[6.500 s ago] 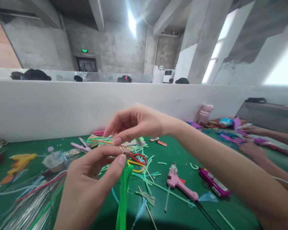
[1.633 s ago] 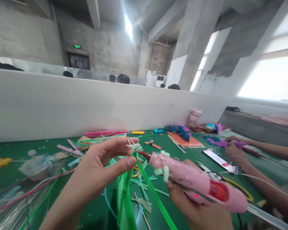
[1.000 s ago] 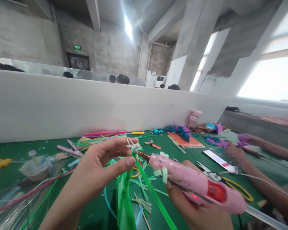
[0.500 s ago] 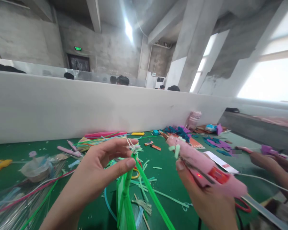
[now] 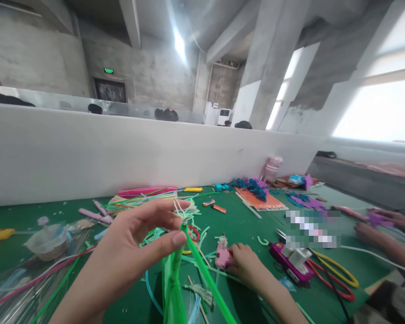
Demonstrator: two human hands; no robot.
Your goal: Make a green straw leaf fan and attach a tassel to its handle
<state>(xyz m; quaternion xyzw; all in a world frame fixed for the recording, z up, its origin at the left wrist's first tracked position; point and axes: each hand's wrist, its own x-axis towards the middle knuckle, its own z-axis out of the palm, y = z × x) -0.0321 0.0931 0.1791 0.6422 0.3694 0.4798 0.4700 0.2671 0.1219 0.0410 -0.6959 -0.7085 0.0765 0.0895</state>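
Observation:
My left hand [image 5: 148, 238] is pinched round the top of a green ribbon-wrapped piece [image 5: 176, 270], which stands upright in front of me. Thin white strings [image 5: 178, 206] rise from its tip beside my index finger, and a loose green strip [image 5: 209, 279] slants down to the right. Low over the green table, my right hand [image 5: 246, 265] has its fingers round a pink hot glue gun [image 5: 222, 254], nose pointing away from me. The hand partly covers the gun's body, and the undersides of my fingers are hidden.
A purple power strip [image 5: 292, 265] with white plugs lies right of my right hand, beside red- and yellow-handled scissors [image 5: 340, 270]. Straws, strips and a plastic cup [image 5: 49, 240] litter the left. Another person's hands [image 5: 374, 234] work at the far right.
My right hand has brought the glue gun from raised at the right down and leftward to the table. The power strip has come into sight. My left hand has barely shifted.

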